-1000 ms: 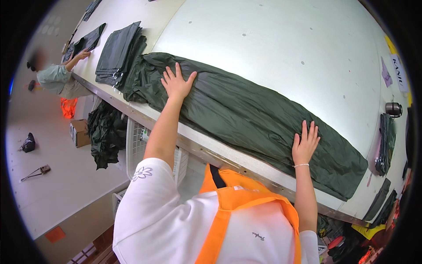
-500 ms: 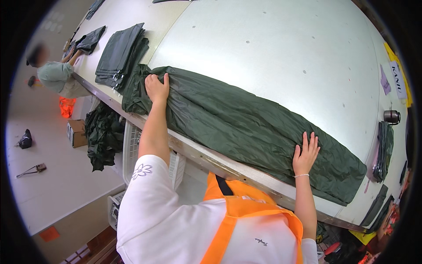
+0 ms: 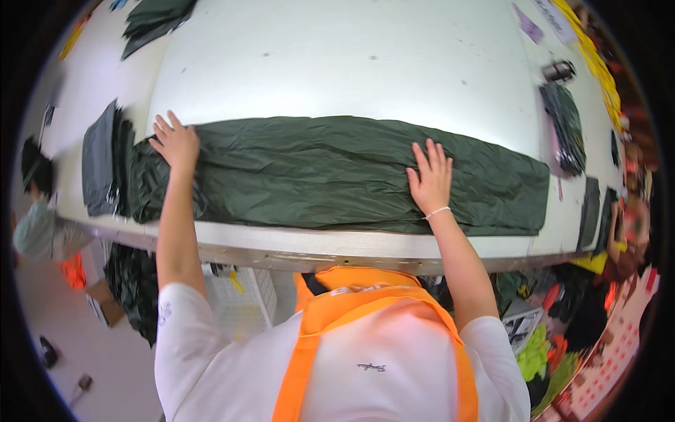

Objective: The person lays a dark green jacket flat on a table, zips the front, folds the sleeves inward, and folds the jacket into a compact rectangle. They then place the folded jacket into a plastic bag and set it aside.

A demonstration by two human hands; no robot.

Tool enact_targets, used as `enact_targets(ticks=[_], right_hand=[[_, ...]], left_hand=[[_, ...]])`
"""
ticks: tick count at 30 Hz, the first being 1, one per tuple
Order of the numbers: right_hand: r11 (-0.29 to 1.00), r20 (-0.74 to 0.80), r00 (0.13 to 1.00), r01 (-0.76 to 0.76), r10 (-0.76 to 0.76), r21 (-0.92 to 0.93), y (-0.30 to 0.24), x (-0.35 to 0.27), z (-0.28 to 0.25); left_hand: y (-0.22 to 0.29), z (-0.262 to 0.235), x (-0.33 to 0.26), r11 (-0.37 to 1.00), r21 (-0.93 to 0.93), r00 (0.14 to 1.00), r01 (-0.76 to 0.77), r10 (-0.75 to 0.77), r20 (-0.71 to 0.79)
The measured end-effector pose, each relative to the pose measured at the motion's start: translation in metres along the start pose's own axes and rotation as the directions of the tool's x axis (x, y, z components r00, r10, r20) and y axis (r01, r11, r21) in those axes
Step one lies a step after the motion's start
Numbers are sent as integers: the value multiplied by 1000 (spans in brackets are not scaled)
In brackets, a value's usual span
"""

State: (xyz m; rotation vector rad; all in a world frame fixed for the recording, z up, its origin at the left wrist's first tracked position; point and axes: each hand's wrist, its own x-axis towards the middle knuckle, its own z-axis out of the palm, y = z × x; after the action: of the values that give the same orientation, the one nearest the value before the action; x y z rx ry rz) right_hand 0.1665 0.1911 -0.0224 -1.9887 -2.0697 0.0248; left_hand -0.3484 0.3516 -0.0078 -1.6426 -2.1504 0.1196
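Note:
A long dark green garment [image 3: 302, 176] of thin, shiny, wrinkled fabric lies folded lengthwise along the table's near edge. My left hand [image 3: 177, 146] rests on its bunched left end, fingers spread and reaching past the far edge of the cloth. Toward the right part, my right hand [image 3: 431, 179] lies flat on the fabric with its fingers stretched out. Neither hand grips anything. Just left of the garment stands a stack of folded dark green pieces [image 3: 102, 162], touching or nearly touching its bunched end.
On the white table [image 3: 337, 70] more folded dark fabric [image 3: 156, 24] lies far left. A bundled green garment [image 3: 564, 128] and a metal cup [image 3: 559, 71] sit at the right. Below the edge is a white basket [image 3: 256, 295]. Co-workers [image 3: 35, 228] stand at both sides.
My view has turned to the right, so the table edge looks more level. My left hand's fingers have straightened and spread; my right hand stays flat on the cloth.

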Motion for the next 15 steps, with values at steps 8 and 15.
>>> enact_targets(ticks=[8, 15], right_hand=[[837, -285, 805, -416, 521, 355, 73, -61, -35], [-276, 295, 57, -224, 954, 935, 116, -126, -50]], left_hand=[[209, -150, -199, 617, -666, 809, -420, 586, 32], [223, -128, -212, 626, -658, 843, -417, 538, -22]])
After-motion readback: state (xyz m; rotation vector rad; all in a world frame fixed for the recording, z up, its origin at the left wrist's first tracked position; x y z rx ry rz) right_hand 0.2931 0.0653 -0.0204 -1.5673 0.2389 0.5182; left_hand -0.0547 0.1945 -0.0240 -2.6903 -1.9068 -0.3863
